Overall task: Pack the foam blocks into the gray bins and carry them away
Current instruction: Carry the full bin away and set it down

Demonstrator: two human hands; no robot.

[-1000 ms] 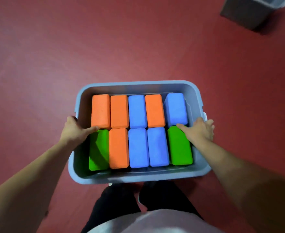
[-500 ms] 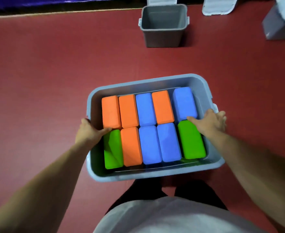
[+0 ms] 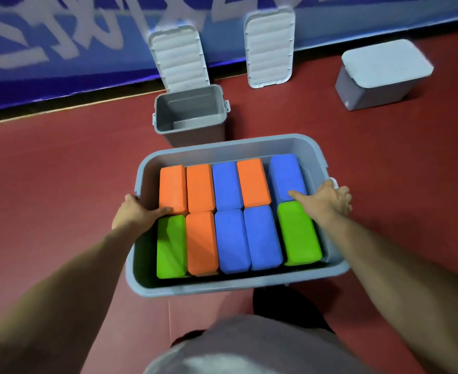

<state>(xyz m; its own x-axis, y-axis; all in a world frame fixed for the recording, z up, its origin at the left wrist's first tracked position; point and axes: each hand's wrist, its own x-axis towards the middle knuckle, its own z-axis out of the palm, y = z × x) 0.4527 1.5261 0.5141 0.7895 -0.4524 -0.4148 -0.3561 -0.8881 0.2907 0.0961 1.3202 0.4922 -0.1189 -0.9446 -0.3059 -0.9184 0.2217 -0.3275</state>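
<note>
Spanning the whole lower field was a dark red, smooth floor (image 3: 47,184), bordered at the top by a blue wall banner with white brush-stroke lettering (image 3: 60,36), blurred.

Item 1: a large rectangular gray plastic bin (image 3: 238,284), open-topped, held in front of the person's body above the floor. It was packed with ten foam blocks in two rows of five. Far row, left to right: orange foam block (image 3: 172,188), orange, blue foam block (image 3: 226,184), orange, blue. Near row: green foam block (image 3: 171,247), orange, blue, blue, green.

Item 2: a closed gray lidded bin (image 3: 381,76), upper right, well apart from the held bin.

Item 3: a small empty gray bin (image 3: 190,114), open, standing on the floor just beyond the held bin's far rim.

Items 4 and 5: two pale ribbed plastic lids, one (image 3: 179,59) propped behind the empty bin, the other (image 3: 269,47) leaning against the banner to its right.

Item 6: left hand (image 3: 134,214), clamped on the bin's left rim, thumb laid inside across the near corner of the far-left orange block; remaining fingers wrapped outside the wall and hidden.

Item 7: right hand (image 3: 327,199), clamped on the bin's right rim, thumb stretched inside where the far-right blue and near-right green blocks met, fingers curled over the outer edge.

Also recorded: gray shirt front and dark trousers at the bottom edge.
</note>
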